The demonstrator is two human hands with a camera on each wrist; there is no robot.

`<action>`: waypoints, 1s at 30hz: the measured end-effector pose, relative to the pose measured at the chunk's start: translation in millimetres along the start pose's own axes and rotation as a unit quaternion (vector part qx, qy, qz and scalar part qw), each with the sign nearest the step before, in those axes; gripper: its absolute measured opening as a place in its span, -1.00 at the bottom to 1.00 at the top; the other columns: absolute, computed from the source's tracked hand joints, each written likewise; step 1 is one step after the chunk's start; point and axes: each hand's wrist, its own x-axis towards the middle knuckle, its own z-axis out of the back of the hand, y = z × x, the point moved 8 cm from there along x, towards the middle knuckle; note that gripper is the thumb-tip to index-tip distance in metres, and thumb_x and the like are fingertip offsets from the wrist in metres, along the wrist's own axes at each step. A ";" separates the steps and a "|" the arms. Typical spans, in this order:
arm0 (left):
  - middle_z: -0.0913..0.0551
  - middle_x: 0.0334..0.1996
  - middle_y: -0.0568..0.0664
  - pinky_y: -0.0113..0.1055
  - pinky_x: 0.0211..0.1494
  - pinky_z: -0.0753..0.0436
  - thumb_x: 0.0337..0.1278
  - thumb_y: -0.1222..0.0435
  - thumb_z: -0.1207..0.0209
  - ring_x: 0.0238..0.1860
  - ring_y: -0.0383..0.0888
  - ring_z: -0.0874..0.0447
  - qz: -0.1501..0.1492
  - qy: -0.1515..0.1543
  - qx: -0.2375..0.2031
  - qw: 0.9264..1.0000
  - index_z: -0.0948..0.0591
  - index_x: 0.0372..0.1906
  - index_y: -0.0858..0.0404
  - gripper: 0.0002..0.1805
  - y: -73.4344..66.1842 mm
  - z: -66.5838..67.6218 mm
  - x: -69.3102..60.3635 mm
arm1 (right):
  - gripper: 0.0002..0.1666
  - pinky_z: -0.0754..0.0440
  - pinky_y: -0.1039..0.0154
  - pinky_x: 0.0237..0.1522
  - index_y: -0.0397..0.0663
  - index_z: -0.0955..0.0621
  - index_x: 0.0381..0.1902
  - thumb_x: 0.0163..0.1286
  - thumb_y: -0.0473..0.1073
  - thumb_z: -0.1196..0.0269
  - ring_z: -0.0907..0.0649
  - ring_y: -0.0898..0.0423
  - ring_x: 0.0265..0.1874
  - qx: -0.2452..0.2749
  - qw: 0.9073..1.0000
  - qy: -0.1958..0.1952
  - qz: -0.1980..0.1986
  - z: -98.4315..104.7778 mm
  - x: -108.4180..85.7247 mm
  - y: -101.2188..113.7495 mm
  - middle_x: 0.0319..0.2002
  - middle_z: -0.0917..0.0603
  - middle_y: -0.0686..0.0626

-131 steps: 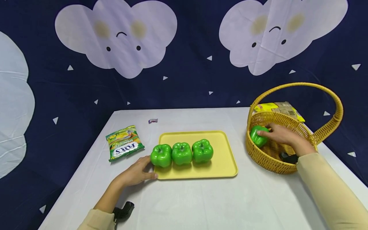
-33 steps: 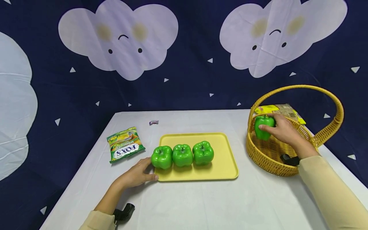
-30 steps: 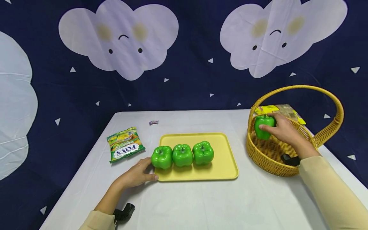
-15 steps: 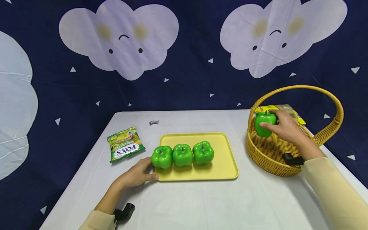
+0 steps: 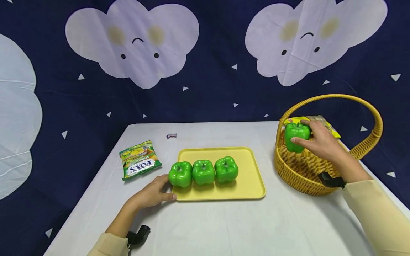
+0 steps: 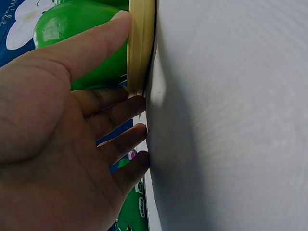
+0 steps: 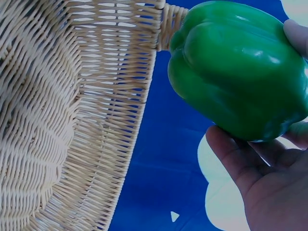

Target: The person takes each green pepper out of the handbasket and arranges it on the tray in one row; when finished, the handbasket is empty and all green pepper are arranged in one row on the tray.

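Note:
My right hand grips a green bell pepper, stem up, over the yellow wicker basket. In the right wrist view that bell pepper is beyond the woven rim, with thumb and fingers on either side. My left hand rests at the near left corner of a yellow tray. Its thumb touches the tray's edge in the left wrist view, and its fairly straight fingertips meet the tablecloth. Three green bell peppers stand in a row on the tray's left and middle.
A green FOX'S candy bag lies left of the tray, and a small wrapped candy farther back. Behind the basket is a yellow packet. The basket's tall handle arches above my right hand. White cloth covers the table.
The bell pepper, earlier lying low in the basket, has been turned upright and lifted by my right hand. Over the last second it rises slightly farther. My left hand stays at the tray.

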 end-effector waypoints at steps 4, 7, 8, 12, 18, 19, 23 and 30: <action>-0.28 0.37 0.25 0.24 0.45 -0.08 -0.03 0.04 -0.33 0.42 0.27 -0.11 -0.006 0.000 0.004 1.000 -0.27 0.38 0.23 -0.14 -1.4 0.5 -0.1 | -0.04 -0.41 -0.03 -0.17 -0.45 -0.20 0.32 0.22 0.08 -0.30 -0.36 -0.22 -0.06 0.002 1.000 -0.012 0.012 3.7 -2.9 6.2 0.11 -0.31 -0.43; -0.27 0.37 0.26 0.24 0.45 -0.08 -0.03 0.04 -0.33 0.42 0.27 -0.10 -0.008 0.001 0.004 1.000 -0.26 0.38 0.24 -0.14 -2.5 1.0 -0.4 | -0.05 -0.41 0.09 -0.19 -0.42 -0.21 0.32 0.20 0.06 -0.32 -0.37 -0.21 -0.07 0.000 1.000 -0.020 0.024 6.0 -5.8 12.0 0.12 -0.31 -0.42; -0.27 0.37 0.26 0.24 0.45 -0.08 -0.03 0.05 -0.33 0.42 0.27 -0.10 -0.009 0.000 0.004 1.000 -0.26 0.38 0.24 -0.14 -2.9 1.2 -0.5 | -0.06 -0.40 0.17 -0.20 -0.42 -0.22 0.32 0.19 0.04 -0.33 -0.37 -0.19 -0.08 0.000 0.999 -0.022 0.029 6.5 -6.9 14.2 0.11 -0.32 -0.41; -0.27 0.37 0.26 0.24 0.45 -0.09 -0.02 0.05 -0.32 0.42 0.27 -0.10 -0.010 0.001 0.001 1.000 -0.26 0.38 0.24 -0.14 -3.1 1.3 -0.4 | -0.08 -0.34 0.35 -0.26 -0.39 -0.25 0.30 0.15 -0.01 -0.37 -0.38 -0.15 -0.12 -0.007 0.998 -0.034 0.046 8.4 -12.6 23.5 0.06 -0.35 -0.37; -0.28 0.37 0.24 0.24 0.45 -0.09 -0.04 0.04 -0.33 0.42 0.26 -0.11 0.000 0.000 0.001 1.000 -0.28 0.37 0.22 -0.15 -0.6 0.6 0.4 | -0.07 -0.39 0.20 -0.25 -0.34 -0.25 0.32 0.13 -0.02 -0.39 -0.38 -0.15 -0.13 -0.004 0.998 -0.035 0.052 4.4 -20.7 34.3 0.09 -0.31 -0.36; -0.28 0.37 0.24 0.24 0.45 -0.09 -0.04 0.04 -0.33 0.42 0.26 -0.11 0.002 0.000 0.001 1.000 -0.28 0.37 0.22 -0.15 -0.3 0.6 0.4 | -0.07 -0.40 0.19 -0.24 -0.32 -0.25 0.33 0.12 -0.03 -0.40 -0.39 -0.14 -0.11 -0.002 0.998 -0.034 0.053 3.2 -22.0 35.6 0.10 -0.31 -0.35; -0.30 0.36 0.23 0.23 0.45 -0.10 -0.04 0.06 -0.34 0.41 0.25 -0.13 0.000 -0.002 -0.005 1.000 -0.30 0.36 0.22 -0.16 -1.5 0.4 -0.4 | -0.07 -0.48 0.17 -0.21 -0.23 -0.25 0.34 0.12 -0.03 -0.40 -0.40 -0.13 -0.09 0.010 0.998 -0.026 0.059 -2.0 -27.0 40.8 0.11 -0.29 -0.32; -0.34 0.34 0.22 0.21 0.44 -0.13 -0.04 0.08 -0.34 0.39 0.23 -0.17 -0.008 -0.004 -0.006 1.000 -0.33 0.33 0.23 -0.20 -2.9 0.2 -1.2 | -0.13 -0.43 0.43 -0.27 -0.13 -0.32 0.30 0.07 -0.08 -0.44 -0.44 -0.02 -0.15 0.008 0.994 -0.042 0.097 -10.0 -34.6 54.9 -0.01 -0.31 -0.22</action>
